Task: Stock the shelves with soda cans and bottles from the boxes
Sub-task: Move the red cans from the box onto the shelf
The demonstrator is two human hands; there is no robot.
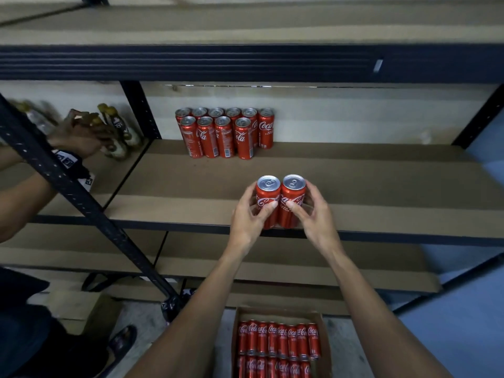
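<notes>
Cardboard box [278, 312] nearest, below. Left hand [249, 216], right hand [313, 214] each grip one of upright can pair [268, 197], shelf [381, 186] near edge; stocked cans [226, 132] far-left.

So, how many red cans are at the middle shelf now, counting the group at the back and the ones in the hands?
Back group of red cans: 10
Left can, gripped by the left hand: 1
Right can, gripped by the right hand: 1
Total: 12
</notes>
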